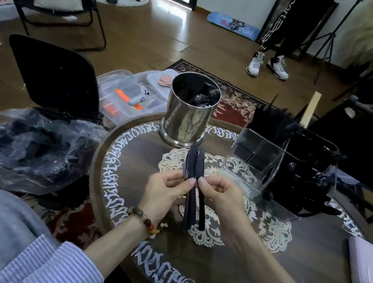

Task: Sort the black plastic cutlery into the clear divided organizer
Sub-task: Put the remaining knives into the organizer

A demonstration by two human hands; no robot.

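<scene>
Pinching a small bundle of black cutlery (193, 178) between them, the left hand (163, 193) and right hand (218, 194) each curl fingers around the handles, apparently separating pieces. Peel 1 piece away cleanly with the right hand while the left keeps the rest together. The clear organizer (257, 159) waits just beyond the right hand; match each piece to its compartment.

Open path: bare worktop (139, 158) left of the doily (271, 229).
Blocked ahead: steel canister (188, 115).
Blocked right: clear divided organizer (248, 172).
</scene>
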